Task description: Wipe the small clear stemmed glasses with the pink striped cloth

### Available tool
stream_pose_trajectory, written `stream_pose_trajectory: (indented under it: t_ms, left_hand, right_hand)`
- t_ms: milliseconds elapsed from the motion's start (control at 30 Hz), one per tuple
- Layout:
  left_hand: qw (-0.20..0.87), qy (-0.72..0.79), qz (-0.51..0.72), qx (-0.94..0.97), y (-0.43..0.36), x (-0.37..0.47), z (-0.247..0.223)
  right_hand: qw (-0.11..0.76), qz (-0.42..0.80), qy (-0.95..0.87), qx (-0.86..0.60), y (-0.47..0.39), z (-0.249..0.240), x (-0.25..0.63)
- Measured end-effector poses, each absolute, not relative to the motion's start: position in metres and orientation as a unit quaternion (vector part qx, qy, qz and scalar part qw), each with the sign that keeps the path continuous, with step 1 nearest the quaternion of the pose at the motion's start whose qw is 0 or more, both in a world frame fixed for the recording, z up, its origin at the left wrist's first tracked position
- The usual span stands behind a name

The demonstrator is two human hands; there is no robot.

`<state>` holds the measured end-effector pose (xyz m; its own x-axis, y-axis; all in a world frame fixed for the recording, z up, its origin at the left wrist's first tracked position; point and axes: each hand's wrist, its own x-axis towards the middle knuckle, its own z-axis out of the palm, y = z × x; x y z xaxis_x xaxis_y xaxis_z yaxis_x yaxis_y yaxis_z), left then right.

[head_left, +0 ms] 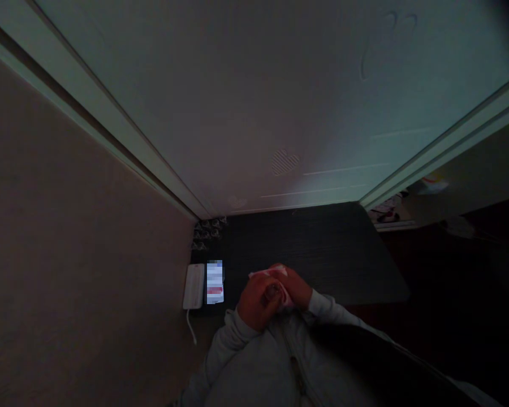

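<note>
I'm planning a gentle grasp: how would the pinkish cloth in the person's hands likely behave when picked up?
Probably floppy: the cloth bunches between the left hand and right hand. Likely light, since its edge looks thin. It seems unlikely to roll, being crumpled.

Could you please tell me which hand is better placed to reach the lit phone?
Probably the left hand: it is nearer the phone than the right hand, though holding a small shiny object.

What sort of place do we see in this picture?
Probably a room in a home, though it is dim: a dark table stands against a pale panel with a heart pattern, and a lit phone lies on the table.
</note>
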<state>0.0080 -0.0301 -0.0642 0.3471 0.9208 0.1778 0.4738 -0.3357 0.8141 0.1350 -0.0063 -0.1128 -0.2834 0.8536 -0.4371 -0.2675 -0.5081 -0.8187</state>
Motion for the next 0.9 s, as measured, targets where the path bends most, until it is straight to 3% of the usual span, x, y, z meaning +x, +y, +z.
stream_pose_trajectory:
  t_ms: [900]
  left_hand:
    - [0.362,0.462,0.302,0.751,-0.0280,0.0112,-0.0688]
  right_hand:
    - [0.376,0.634,-0.457,-0.498,-0.0105,-0.1147,0.1411]
